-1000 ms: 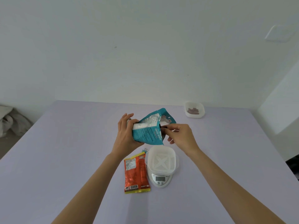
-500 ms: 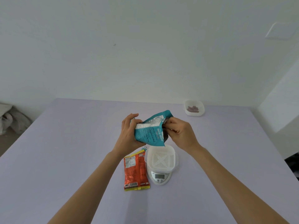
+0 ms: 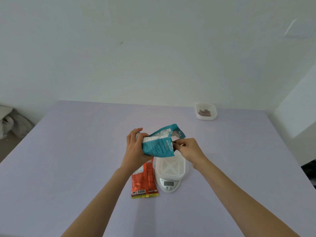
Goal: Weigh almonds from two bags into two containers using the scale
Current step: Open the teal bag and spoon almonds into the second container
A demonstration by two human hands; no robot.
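My left hand [image 3: 136, 147] grips the lower end of a teal almond bag [image 3: 159, 143], which is tipped sideways with its open mouth to the right, above the scale. My right hand [image 3: 188, 149] has its fingers curled at the bag's mouth; what they pinch is too small to tell. Below sits a white slotted container [image 3: 171, 166] with nothing visible in it, on a small white digital scale [image 3: 169, 184]. An orange-red almond bag [image 3: 143, 182] lies flat on the table just left of the scale.
A second white container [image 3: 206, 111] holding a few brown almonds stands at the table's far right. The lilac table [image 3: 68, 159] reaches the white wall behind. Crumpled pale cloth [image 3: 10, 122] lies on the floor at the left.
The teal bag has tilted a little and its open mouth now shows. My right hand has drawn back from inside the mouth to just below it. My left hand keeps its grip.
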